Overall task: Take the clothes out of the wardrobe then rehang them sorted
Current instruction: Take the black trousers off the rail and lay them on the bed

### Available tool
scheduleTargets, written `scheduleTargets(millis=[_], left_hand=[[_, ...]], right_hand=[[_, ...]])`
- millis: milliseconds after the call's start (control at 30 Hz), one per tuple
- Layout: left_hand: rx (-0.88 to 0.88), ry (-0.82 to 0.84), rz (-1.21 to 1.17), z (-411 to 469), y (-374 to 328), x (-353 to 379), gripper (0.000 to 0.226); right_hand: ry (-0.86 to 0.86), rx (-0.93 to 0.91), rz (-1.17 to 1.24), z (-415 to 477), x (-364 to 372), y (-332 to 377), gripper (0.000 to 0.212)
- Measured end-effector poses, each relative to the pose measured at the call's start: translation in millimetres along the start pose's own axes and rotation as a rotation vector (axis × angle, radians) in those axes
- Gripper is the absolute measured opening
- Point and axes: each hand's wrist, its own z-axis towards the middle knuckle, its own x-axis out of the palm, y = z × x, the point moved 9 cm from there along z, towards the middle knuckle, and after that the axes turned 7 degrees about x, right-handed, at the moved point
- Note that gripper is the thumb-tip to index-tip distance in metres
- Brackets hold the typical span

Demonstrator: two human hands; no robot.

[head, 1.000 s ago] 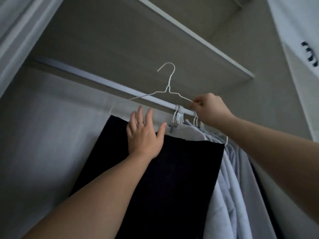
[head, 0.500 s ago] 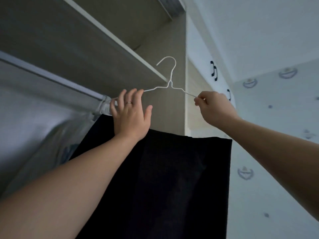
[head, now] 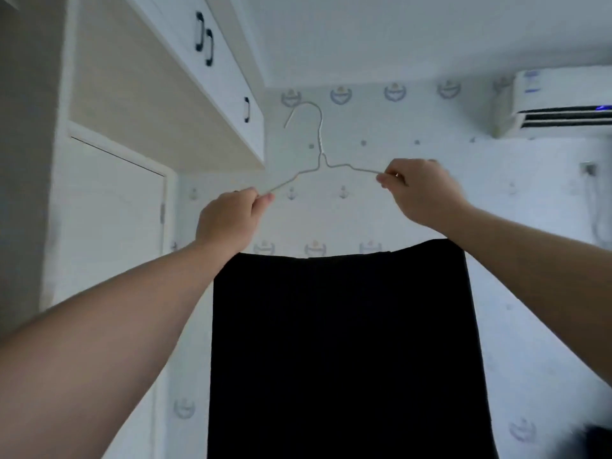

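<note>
L hand (head: pixel 228 220) + R hand (head: pixel 420 193), fingers in pinch on wire hanger (head: pixel 320 150), black garment (head: pixel 344 342) below; AC label (head: pixel 531 81) unreadable.

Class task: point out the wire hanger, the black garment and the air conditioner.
wire hanger (head: pixel 320 140): head view, on its neck below the hook.
black garment (head: pixel 344 342): head view, middle of the cloth.
air conditioner (head: pixel 563 91): head view, white front.

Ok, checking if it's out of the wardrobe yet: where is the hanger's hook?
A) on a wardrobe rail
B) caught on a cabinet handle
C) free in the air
C: the left hand and right hand hold the hanger up by its shoulders, its hook touching nothing, wallpaper behind.
</note>
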Motion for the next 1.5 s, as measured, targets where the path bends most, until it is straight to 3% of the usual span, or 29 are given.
scheduleTargets(millis=[133, 433, 733, 900, 1133, 1500], left_hand=[[0.016, 0.143, -0.241, -9, -77, 101, 0.055], [0.270, 0.378, -0.688, -68, -273, 291, 0.057], [0.509, 0.664, -1.158, -207, -464, 418, 0.050], [0.684, 0.874, -1.371, -309, -548, 459, 0.049], [0.847, 1.041, -1.526, -398, -638, 463, 0.046], [0.964, 1.274, -1.557, -491, -772, 438, 0.050]], right_hand=[[0.048, 0.116, -0.187, -31, -27, -103, 0.033], [0.189, 0.433, -0.434, -137, -72, -299, 0.046], [0.189, 0.897, -0.481, -335, -112, -419, 0.031], [0.161, 1.171, -0.465, -458, -124, -447, 0.026], [0.148, 1.371, -0.503, -558, -145, -443, 0.021], [0.073, 1.527, -0.514, -664, -228, -472, 0.022]])
